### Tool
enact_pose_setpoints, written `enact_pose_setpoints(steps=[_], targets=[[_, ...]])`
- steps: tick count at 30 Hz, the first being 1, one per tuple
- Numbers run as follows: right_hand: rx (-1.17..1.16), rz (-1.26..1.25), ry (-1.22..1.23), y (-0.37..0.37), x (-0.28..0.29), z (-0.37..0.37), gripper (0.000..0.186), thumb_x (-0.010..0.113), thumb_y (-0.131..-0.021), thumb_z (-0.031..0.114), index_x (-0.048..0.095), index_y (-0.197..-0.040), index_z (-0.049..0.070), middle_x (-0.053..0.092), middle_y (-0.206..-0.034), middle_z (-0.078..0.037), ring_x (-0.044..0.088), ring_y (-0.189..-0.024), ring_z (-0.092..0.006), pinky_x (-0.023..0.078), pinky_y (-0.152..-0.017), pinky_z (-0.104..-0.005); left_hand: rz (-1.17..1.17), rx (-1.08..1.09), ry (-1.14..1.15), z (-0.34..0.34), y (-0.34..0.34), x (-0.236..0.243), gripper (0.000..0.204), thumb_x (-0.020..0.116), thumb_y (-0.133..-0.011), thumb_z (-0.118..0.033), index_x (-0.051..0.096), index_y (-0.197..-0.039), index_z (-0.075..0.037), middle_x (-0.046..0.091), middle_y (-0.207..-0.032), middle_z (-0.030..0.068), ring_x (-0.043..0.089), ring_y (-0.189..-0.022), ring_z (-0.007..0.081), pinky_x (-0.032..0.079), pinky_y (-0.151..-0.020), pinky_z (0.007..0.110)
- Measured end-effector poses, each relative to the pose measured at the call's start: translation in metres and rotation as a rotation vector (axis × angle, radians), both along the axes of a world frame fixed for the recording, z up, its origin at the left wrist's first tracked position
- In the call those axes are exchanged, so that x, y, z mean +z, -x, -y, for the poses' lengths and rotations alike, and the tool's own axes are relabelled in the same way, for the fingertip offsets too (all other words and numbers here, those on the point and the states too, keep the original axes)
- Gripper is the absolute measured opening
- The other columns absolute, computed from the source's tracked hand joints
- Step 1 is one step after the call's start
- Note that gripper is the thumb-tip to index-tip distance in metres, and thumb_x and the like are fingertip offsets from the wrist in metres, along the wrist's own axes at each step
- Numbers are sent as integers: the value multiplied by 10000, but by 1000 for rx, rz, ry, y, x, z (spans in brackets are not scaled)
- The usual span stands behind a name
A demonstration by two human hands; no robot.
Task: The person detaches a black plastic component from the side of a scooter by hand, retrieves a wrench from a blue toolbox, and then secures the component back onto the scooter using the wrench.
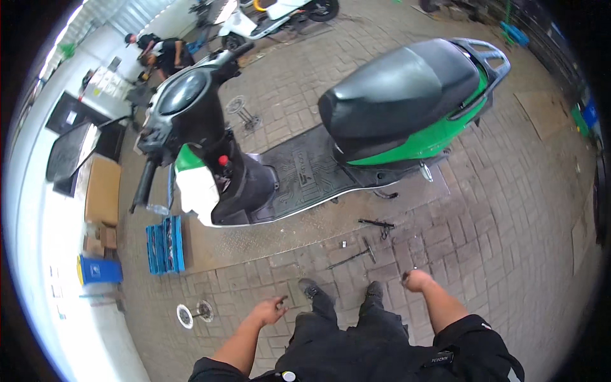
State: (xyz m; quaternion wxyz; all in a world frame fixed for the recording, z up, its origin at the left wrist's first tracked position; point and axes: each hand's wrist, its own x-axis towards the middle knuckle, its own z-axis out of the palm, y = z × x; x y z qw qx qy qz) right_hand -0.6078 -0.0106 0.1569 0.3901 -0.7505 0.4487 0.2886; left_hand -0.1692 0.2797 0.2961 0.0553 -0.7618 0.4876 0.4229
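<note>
My left hand hangs above the brick paving, fingers curled, with a small dark bit at its fingertips that I cannot make out. My right hand is closed, a small dark thing showing at its thumb side; its kind is too small to tell. Between and beyond the hands, a T-handle wrench lies on the bricks. Close by are a black metal part and a small whitish piece. Ahead stands a green and black scooter, its handlebar to the left, apart from both hands.
Beneath the scooter lies a metal plate. On the left are a blue tool box, a blue bin, a cardboard box and a round-ended metal stand. A co-worker bends at the back left, near a white scooter.
</note>
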Motion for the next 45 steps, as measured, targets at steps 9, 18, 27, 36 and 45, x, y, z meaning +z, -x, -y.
enact_pose_setpoints(steps=[9, 18, 27, 36, 45], targets=[[-224, 93, 244, -5, 31, 93, 406, 656, -836, 347, 661, -1098, 38, 679, -1075, -194, 622, -1072, -350, 494, -914, -416, -28, 528, -56, -158, -2, 40, 504, 619, -883, -227, 508, -1363, -123, 639, -1197, 168, 656, -1010, 309, 500, -923, 403], [604, 63, 58, -254, 18, -48, 362, 670, -814, 358, 690, -1019, 61, 704, -894, -176, 681, -852, -301, 522, -776, -393, -51, 908, -157, -345, -26, 25, 533, 586, -902, -346, 489, -1386, -144, 606, -1272, 142, 552, -1198, 314, 436, -1017, 408], [812, 310, 68, -569, 125, -215, 375, 665, -852, 336, 650, -1088, 46, 689, -1002, -190, 656, -968, -352, 509, -858, -406, 22, 1147, -191, -517, -134, 12, 563, 590, -892, -399, 498, -1379, -132, 583, -1293, 162, 525, -1220, 340, 426, -1024, 419], [787, 124, -125, -730, 60, -206, 399, 668, -869, 348, 653, -1116, 35, 694, -1008, -187, 662, -970, -340, 510, -851, -398, 2, 1163, 75, -464, -294, -7, 528, 614, -868, -379, 547, -1298, -80, 646, -1168, 188, 584, -1128, 359, 465, -953, 426], [1066, 286, -52, -1101, 92, -244, 534, 623, -878, 436, 607, -1160, -17, 648, -1119, -243, 616, -1070, -377, 478, -914, -434, -4, 1233, -98, -455, -425, 23, 343, 674, -773, -323, 655, -976, -48, 671, -1024, 194, 620, -1019, 375, 494, -863, 451]])
